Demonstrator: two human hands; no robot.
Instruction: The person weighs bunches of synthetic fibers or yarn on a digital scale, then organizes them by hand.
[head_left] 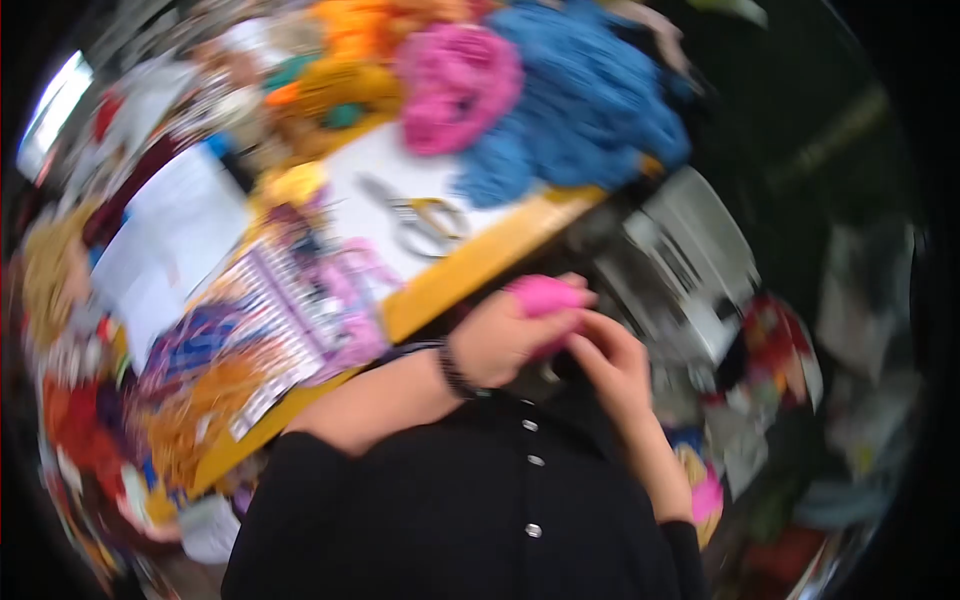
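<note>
In front of my black shirt, my left hand [495, 335], with a dark bracelet at the wrist, is closed around a bright pink ball of yarn [545, 292]. My right hand [615, 368] meets it from the other side, fingers and thumb pinched at the ball's lower right edge. Motion blur hides any single strand between the fingers. Beyond the hands, scissors [430, 225] with yellow-and-grey handles lie on a white sheet [370, 165]. Behind them sit a pink skein of yarn [460, 88] and a large heap of blue yarn [585, 95].
The table's yellow edge [440, 290] runs diagonally before me. At left are a thread sample card [270, 310], white paper [170, 235] and orange and purple threads [195, 400]. A grey plastic container [690, 260] stands right of the table, with bags and scraps lower down.
</note>
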